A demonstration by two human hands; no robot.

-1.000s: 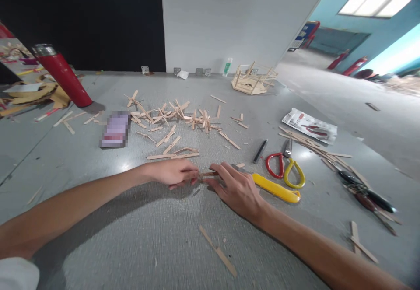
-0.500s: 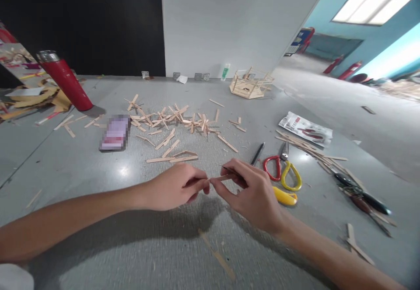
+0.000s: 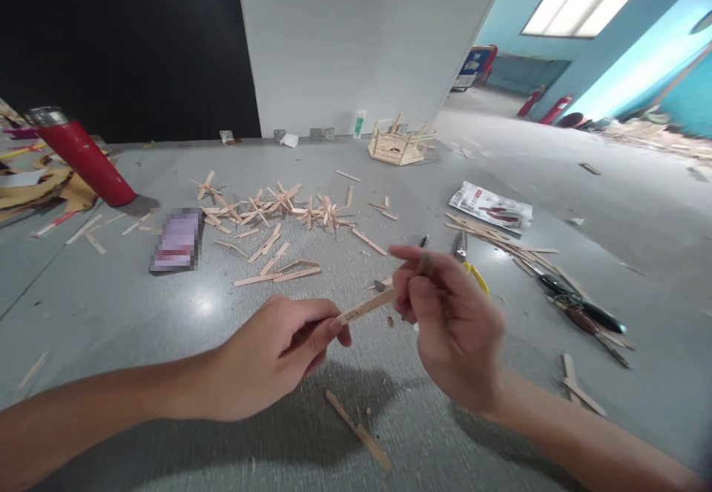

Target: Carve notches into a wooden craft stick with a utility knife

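My left hand (image 3: 294,347) pinches a flat wooden craft stick (image 3: 367,306) between thumb and fingers. The stick slants up to the right, its far end reaching the fingers of my right hand (image 3: 453,321). That right hand is closed, index finger stretched across the top. A small grey-green piece shows at its fingertips, and a grey pointed tip pokes out on its left; what exactly it grips is unclear. Below the hands, a loose craft stick (image 3: 359,430) lies on the grey table. Scissors (image 3: 460,247) are partly hidden behind my right hand.
Many craft sticks (image 3: 272,206) are scattered mid-table. A hexagonal stick frame (image 3: 399,143) and a glue tube (image 3: 359,124) stand at the back. Left are a phone (image 3: 176,240) and a red flask (image 3: 83,158). Right lie a packet (image 3: 491,206) and black-handled tools (image 3: 581,303).
My right hand has lifted and turned, its fingers now further from my left hand, baring more of the craft stick. The view has shifted to the right.
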